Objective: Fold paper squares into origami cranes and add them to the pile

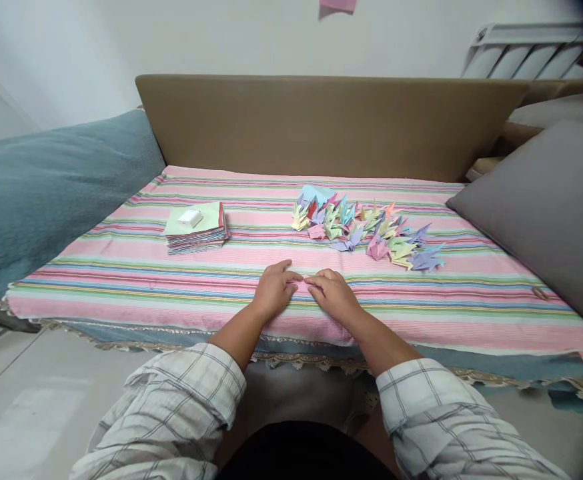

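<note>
My left hand (pixel 274 288) and my right hand (pixel 333 291) meet fingertip to fingertip over the striped cloth (pixel 121 293). Between their thumbs and forefingers is a small piece of pink paper (pixel 302 287), which blends into the pink cloth, so its folded shape is hard to make out. Both hands have their fingers bent and closed around it. Beyond my right hand lie several folded paper cranes (pixel 356 227) in many colours, in a loose cluster. A stack of coloured paper (pixel 196 237) sits to the left of my left hand.
A small white block (pixel 190 218) rests on the stack. Behind the cranes is a light blue paper (pixel 316 193). A brown backrest (pixel 321 127) rises at the back, a grey cushion (pixel 546 207) stands right, and a blue-covered armrest (pixel 61 180) left. A small brown object (pixel 539 293) lies near the cushion.
</note>
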`<state>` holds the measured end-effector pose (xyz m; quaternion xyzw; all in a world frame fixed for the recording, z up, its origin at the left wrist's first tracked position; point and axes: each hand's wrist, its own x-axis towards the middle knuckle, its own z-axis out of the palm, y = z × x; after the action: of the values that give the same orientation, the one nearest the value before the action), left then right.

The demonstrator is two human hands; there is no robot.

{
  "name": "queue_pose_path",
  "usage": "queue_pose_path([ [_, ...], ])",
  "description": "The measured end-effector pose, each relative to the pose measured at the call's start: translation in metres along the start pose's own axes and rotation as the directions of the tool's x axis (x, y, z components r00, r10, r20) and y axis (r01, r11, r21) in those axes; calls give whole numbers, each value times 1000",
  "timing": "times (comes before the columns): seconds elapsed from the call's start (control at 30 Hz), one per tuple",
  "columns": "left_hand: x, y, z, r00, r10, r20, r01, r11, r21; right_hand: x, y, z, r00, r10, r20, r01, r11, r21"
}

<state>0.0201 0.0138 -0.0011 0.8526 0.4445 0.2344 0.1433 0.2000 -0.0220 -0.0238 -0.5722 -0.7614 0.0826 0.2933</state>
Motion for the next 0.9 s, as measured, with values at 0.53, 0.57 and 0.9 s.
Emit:
queue_pose_path([
  [0.53, -11, 13, 3, 985, 171, -29, -156, 944, 291, 3, -2, -2, 999, 41, 35, -42, 999, 32],
  [0.57, -13, 15, 2, 982, 186, -35, -165, 934, 318, 2, -2, -3, 999, 40, 34, -41, 999, 29],
  [0.9, -33, 28, 5, 918, 375, 126, -392, 817, 423, 0, -7, -5, 999, 28, 35, -27, 999, -21],
])
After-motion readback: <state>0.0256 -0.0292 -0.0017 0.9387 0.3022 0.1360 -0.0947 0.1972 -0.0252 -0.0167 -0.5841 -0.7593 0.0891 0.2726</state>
